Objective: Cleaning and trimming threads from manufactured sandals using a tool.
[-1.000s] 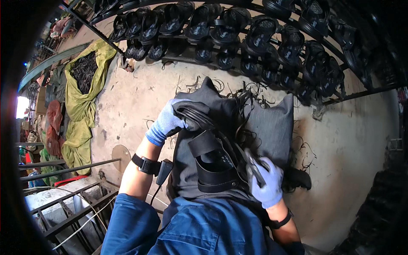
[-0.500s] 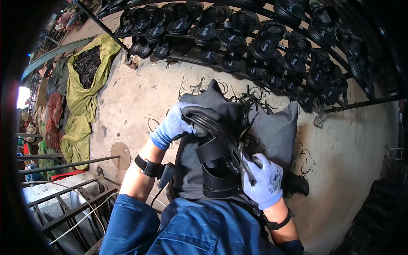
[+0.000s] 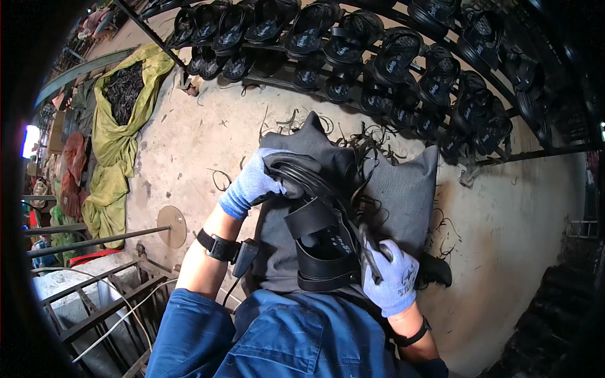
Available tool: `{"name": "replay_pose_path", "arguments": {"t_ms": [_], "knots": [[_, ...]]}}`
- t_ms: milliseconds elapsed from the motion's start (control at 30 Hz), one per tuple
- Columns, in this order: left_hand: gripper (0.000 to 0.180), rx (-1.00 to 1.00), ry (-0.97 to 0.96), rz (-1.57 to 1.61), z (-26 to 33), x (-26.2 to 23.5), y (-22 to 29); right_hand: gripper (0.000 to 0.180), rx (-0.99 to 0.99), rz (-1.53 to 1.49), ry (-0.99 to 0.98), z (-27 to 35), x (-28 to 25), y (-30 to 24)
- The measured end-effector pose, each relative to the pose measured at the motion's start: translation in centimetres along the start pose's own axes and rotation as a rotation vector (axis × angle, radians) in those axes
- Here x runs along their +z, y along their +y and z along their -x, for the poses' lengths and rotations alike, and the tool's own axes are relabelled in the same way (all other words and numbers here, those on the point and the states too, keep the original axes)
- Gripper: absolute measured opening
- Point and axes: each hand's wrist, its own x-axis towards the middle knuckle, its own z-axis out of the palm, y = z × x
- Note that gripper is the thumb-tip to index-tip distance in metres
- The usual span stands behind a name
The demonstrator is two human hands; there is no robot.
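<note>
A black sandal (image 3: 324,269) with two broad straps lies over my lap, its ridged sole edge curving away from me. My left hand (image 3: 255,183), in a blue glove with a black palm, is closed around the sandal's far end. On the sandal's right side, my right hand (image 3: 392,277) in a matching glove has its fingers bent at the edge. Something dark and narrow shows by those fingers; black on black hides what it is. Under the sandal a dark grey cloth (image 3: 403,189) covers my knees.
Racks of black sandals (image 3: 312,31) run across the far side. Thin black trimmings (image 3: 372,142) lie on the cloth and floor. At left are a yellow sack (image 3: 113,164) full of dark scraps, a round disc on a rod (image 3: 171,227) and a metal frame (image 3: 94,309).
A thin black strip that rose from beside my right hand is no longer seen there. My right hand has shifted slightly down along the sandal's edge. The left keeps its hold.
</note>
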Motion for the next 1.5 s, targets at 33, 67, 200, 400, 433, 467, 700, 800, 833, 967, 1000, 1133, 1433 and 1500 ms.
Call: {"name": "replay_pose_path", "arguments": {"t_ms": [33,67,200,400,433,467,700,800,833,967,1000,1133,1433,1500], "knots": [[0.061,0.020,0.032,0.042,0.2,0.5,0.2,0.038,-0.007,0.027,0.015,0.5,0.1,0.3],[0.061,0.019,0.022,0.049,-0.2,0.7,0.5,0.037,-0.001,0.053,0.030,1.2,0.1,0.4],[0.051,0.007,-0.088,-0.186,-0.4,0.2,1.0,0.034,-0.011,0.008,0.070,-0.2,0.9,0.4],[0.057,0.048,0.007,-0.118,-0.6,0.3,0.5,0.032,-0.066,0.013,0.056,-3.0,0.0,-0.5],[0.057,0.049,0.016,-0.124,-0.4,0.1,0.4,0.031,-0.059,0.038,0.014,-3.9,-0.6,-1.0],[0.058,0.045,0.018,-0.155,-0.2,-0.1,0.1,0.032,-0.061,0.008,-0.009,-4.8,-1.4,-1.6],[0.054,0.182,-0.221,-0.136,-2.3,-0.1,10.0,0.029,-0.166,0.013,0.001,-7.6,-6.8,-2.8],[0.051,0.222,-0.328,-0.232,-2.1,0.4,12.8,0.027,-0.155,-0.024,0.052,-6.6,-7.2,-2.2],[0.050,0.246,-0.334,-0.252,-2.1,0.7,12.5,0.028,-0.147,-0.026,0.042,-6.4,-7.2,-2.3],[0.052,0.283,-0.314,-0.224,-2.2,1.5,12.0,0.033,-0.183,0.015,0.000,-6.7,-8.2,-1.8],[0.052,0.285,-0.314,-0.222,-2.2,1.6,12.1,0.033,-0.183,0.018,0.001,-6.9,-8.6,-1.9],[0.052,0.314,-0.326,-0.223,-2.1,2.3,12.6,0.037,-0.212,0.074,-0.031,-7.5,-10.4,-2.5],[0.054,0.276,-0.356,-0.235,-1.7,5.2,14.9,0.031,-0.270,0.314,-0.190,-8.1,-16.1,-4.1],[0.054,0.277,-0.357,-0.179,-1.6,5.6,14.9,0.031,-0.128,0.353,-0.391,-7.5,-17.0,-3.8]]}}
